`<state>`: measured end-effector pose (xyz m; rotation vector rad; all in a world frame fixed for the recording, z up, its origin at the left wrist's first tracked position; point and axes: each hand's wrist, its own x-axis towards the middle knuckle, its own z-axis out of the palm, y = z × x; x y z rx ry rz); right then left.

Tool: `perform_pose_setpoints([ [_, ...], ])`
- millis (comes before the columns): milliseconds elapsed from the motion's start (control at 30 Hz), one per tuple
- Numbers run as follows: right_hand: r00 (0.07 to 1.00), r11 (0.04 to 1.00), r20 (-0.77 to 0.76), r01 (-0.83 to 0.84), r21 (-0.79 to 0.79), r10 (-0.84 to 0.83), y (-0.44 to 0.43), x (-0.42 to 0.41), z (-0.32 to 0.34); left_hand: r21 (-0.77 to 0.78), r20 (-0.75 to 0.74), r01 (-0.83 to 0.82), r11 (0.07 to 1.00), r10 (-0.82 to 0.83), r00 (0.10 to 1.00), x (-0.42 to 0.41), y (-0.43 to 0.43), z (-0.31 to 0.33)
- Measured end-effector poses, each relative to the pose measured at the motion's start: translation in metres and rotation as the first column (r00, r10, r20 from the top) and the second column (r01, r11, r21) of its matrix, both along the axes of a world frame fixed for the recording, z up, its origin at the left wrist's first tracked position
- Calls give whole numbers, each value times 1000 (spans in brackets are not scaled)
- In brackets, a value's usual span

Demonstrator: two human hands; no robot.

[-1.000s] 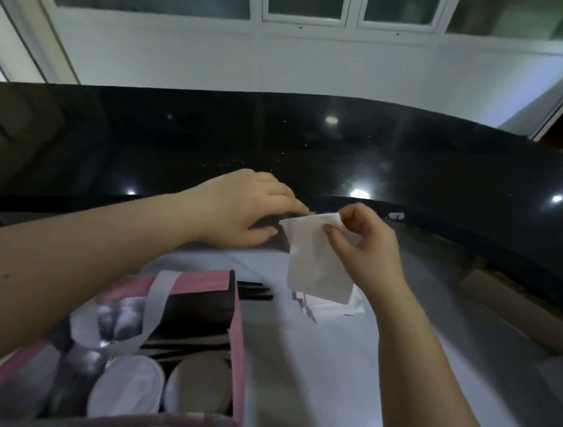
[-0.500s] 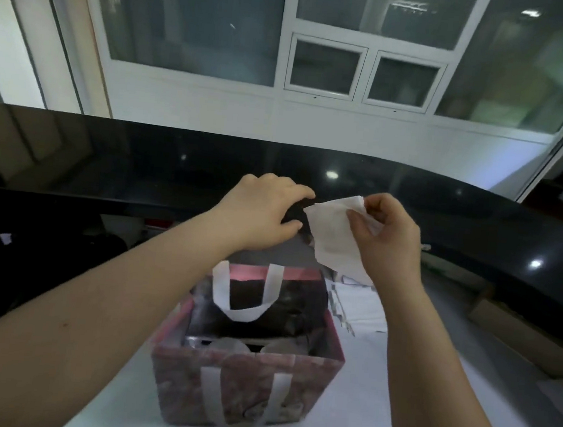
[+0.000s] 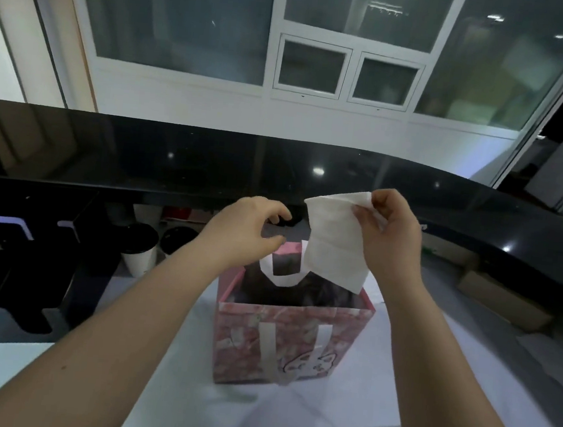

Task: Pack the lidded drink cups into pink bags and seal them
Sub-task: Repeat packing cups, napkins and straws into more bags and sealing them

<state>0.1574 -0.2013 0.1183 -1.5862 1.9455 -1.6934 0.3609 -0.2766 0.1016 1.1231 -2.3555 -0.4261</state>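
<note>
Pink bag (image 3: pixel 292 338) stands upright on the white desk (image 3: pixel 51 373), its mouth open towards the camera and its inside too dark to make out. Its front face carries a pale marbled print, a line drawing of a cat (image 3: pixel 307 363) and a white front handle (image 3: pixel 268 349) folded down flat against it. A second white handle (image 3: pixel 280 280) loops up at the back wall.

The right hand (image 3: pixel 391 237) is raised above the bag's back right corner and pinches the top edge of a folded white paper sheet (image 3: pixel 332 242) between thumb and fingertips. The sheet hangs down, and its lower corner overlaps the bag's rim in the picture. The left hand (image 3: pixel 243 233) hovers above the back left of the bag, near the rear handle, its fingers loosely curled and set apart from the thumb. Whether it touches the bag cannot be told.

To the left, beyond the desk's edge, a white lidded cup (image 3: pixel 138 258) with a black lid stands upright, with another black lid (image 3: pixel 177 241) just beside it. A glossy black counter (image 3: pixel 209 158) curves across behind everything, under a wide window (image 3: pixel 311 68). Cardboard boxes (image 3: pixel 502 300) lie at the far right, below the counter.
</note>
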Motion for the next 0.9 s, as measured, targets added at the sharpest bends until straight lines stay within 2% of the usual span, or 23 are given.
perform_pose_setpoints([
  [100,999,1000,50,7,18,-8,6,-2,-11,124,46,-16,992,11,999,3,7,-21],
  [267,996,998,91,-31,46,26,5,-14,-22,156,246,-55,986,15,969,-2,9,-44],
  [467,967,985,210,-158,65,141,-11,-17,-32,187,275,-82,979,28,961,-8,-4,-59],
  [567,953,957,128,-283,56,275,-21,-15,-33,246,365,-70,967,-26,931,-12,-13,-64],
  [700,892,872,-38,-431,233,451,-28,-15,-48,304,316,-34,952,-67,946,-13,-20,-61],
  [900,774,779,-326,-319,540,543,-46,-18,-79,290,353,-56,955,-52,934,-13,-19,-66],
])
